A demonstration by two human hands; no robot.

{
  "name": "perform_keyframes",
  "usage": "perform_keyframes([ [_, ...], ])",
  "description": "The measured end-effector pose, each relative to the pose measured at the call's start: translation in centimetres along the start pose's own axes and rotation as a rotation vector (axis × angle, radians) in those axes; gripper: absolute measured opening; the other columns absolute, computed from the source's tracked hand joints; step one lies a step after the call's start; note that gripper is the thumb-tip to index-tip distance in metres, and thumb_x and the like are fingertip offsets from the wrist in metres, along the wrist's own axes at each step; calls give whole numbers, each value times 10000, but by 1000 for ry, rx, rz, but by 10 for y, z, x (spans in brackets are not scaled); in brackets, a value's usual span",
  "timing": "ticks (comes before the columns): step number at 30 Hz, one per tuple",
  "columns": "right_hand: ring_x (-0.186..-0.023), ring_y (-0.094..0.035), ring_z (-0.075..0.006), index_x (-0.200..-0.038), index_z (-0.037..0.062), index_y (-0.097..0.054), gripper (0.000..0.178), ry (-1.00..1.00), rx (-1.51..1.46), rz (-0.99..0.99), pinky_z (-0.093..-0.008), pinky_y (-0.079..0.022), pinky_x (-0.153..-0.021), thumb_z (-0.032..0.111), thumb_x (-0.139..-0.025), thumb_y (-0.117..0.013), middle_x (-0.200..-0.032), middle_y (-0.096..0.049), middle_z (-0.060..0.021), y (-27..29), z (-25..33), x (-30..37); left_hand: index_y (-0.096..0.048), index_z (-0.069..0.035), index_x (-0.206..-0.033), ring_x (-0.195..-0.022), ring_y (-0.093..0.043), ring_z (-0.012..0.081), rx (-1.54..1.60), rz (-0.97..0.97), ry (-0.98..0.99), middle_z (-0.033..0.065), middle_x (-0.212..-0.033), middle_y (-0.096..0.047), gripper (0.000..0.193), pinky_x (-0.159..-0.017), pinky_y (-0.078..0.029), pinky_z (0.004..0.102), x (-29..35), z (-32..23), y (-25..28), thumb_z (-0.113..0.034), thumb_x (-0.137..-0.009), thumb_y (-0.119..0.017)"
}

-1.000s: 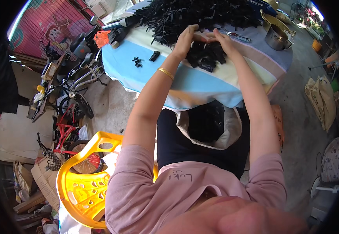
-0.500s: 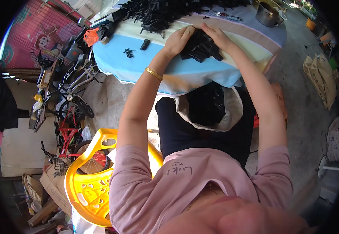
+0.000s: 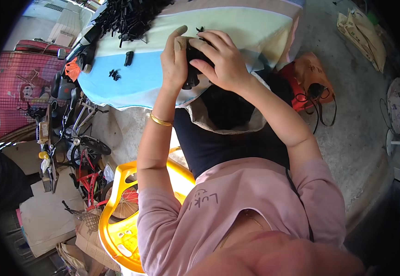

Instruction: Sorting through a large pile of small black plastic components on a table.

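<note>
Small black plastic pieces (image 3: pixel 191 62) are bunched between my two hands at the table's near edge. My left hand (image 3: pixel 174 60) stands along their left side with fingers extended; some of its fingers wear tan covers. Curved over them from the right, my right hand (image 3: pixel 223 62) has its fingers somewhat spread. Together the palms clasp the bunch, partly hiding it. Just below, on my lap, a whitish sack (image 3: pixel 202 120) gapes open, with a dark mass inside. A large heap of similar black pieces (image 3: pixel 126 18) lies farther off on the striped tablecloth (image 3: pixel 140 64).
A single black piece (image 3: pixel 129 58) and a small black cluster (image 3: pixel 114 74) lie left on the cloth. An orange bag (image 3: pixel 317 76) sits right of my legs. Left are a yellow plastic chair (image 3: pixel 112 207) and bicycles (image 3: pixel 87 181). Brown sacks (image 3: pixel 363 39) lie on the floor.
My hands have drawn the small pile of black pieces across the cloth toward me, to the table edge above the sack. The view has shifted, showing more of the orange bag.
</note>
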State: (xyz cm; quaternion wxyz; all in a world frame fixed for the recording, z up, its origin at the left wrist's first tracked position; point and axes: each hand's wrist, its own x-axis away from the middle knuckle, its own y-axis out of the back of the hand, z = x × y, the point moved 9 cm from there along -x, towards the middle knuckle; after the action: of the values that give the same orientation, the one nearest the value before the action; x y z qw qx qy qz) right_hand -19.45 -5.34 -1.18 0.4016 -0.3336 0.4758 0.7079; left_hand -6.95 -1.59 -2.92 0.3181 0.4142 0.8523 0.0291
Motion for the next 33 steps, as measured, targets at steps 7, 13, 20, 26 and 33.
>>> perform_keyframes([
  [7, -1103, -443, -346, -1102, 83, -560, 418, -45, -78, 21, -427, -383, -915, 164, -706, -670, -1237, -445, -148, 13, 11, 31, -466, 40, -1149, -826, -576, 185, -46, -122, -132, 132, -942, -611, 328, -744, -457, 286, 37, -29, -3, -168, -901, -414],
  [13, -1154, -425, -320, -1167, 46, -497, 466, -109, -133, 124, -417, -359, -962, 52, -720, -629, -1260, -438, -149, 12, 9, 64, -477, 38, -1111, -1046, -474, 376, -281, -40, -378, 186, -1054, -546, 375, -949, -330, 446, 70, -47, -30, -138, -783, -516],
  [20, -1063, -486, -323, -1010, 34, -570, 337, -122, -222, 231, -402, -408, -892, 45, -681, -641, -1194, -472, -149, 15, 2, 113, -485, 19, -1095, -1034, -509, 365, -428, 191, -464, 145, -1079, -564, 418, -1033, -191, 520, 96, -62, -50, -220, -763, -570],
  [26, -785, -616, -235, -899, 27, -616, 162, -305, 69, 38, -306, -502, -663, 4, -741, -592, -931, -607, -123, 100, -96, 169, -551, 25, -1003, -860, -604, 331, -421, 295, -576, 205, -972, -608, 308, -765, -481, 371, 94, -83, -40, -137, -751, -623],
  [33, -625, -621, -142, -920, 39, -636, 205, -1607, 100, -389, -251, -495, -557, 193, -845, -524, -790, -640, -92, 275, -313, 421, -594, 6, -1000, -909, -551, 301, -1006, -168, -402, 121, -985, -610, 253, -868, -385, 388, -6, -37, 73, -177, -826, -602],
])
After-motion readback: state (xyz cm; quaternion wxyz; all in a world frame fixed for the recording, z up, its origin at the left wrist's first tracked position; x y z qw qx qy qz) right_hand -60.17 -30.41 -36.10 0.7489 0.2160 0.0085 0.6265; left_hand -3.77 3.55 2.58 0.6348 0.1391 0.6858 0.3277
